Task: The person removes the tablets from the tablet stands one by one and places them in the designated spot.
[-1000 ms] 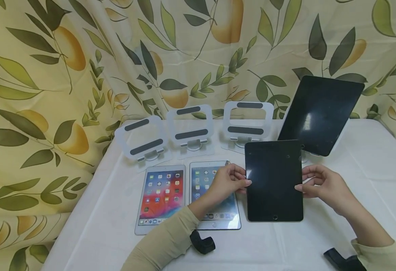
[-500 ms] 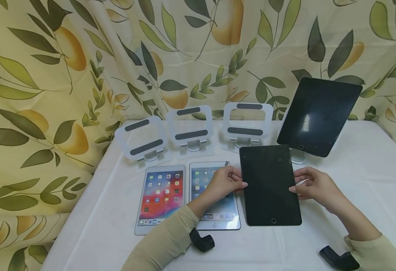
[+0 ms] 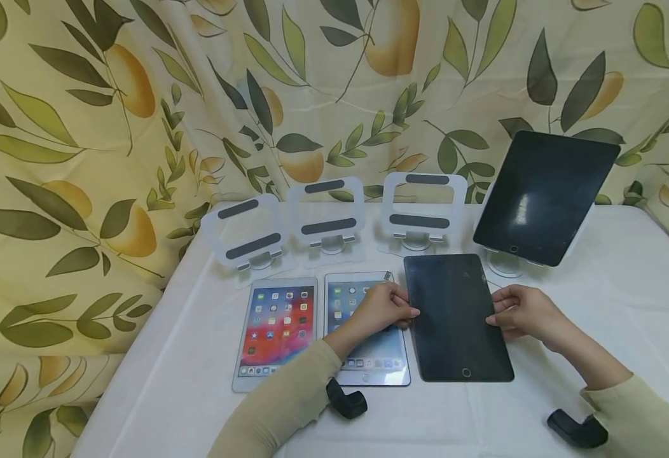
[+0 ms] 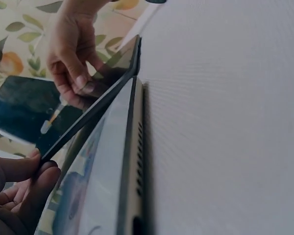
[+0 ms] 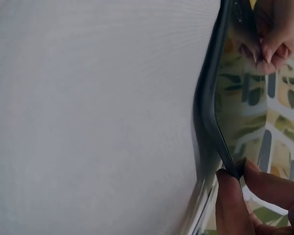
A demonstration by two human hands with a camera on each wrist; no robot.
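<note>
Both hands hold a black tablet [image 3: 459, 318] by its long sides. My left hand [image 3: 381, 310] pinches the left edge between thumb and fingers, above the right part of a white tablet [image 3: 371, 375]. My right hand [image 3: 531, 315] pinches the opposite edge; the thumb lies on the front. In the left wrist view, the black tablet [image 4: 88, 115] slants, its far end raised off the table and its near end low by the cloth. The screen is dark, with the round button toward me. A second white tablet [image 3: 277, 327], its screen lit, lies flat at the left.
Behind the tablets stand three white stands with dark pads: a left stand [image 3: 211, 232], a middle stand [image 3: 359, 207] and a right stand [image 3: 388, 203]. A larger dark tablet [image 3: 546, 197] leans on another stand at the far right. White cloth [image 3: 615, 305] covers the table; a patterned curtain [image 3: 197, 127] hangs behind.
The black tablet has come lower and a little left, its far end tipping down toward the table. Both hands keep their pinch on it; the right hand has shifted slightly left.
</note>
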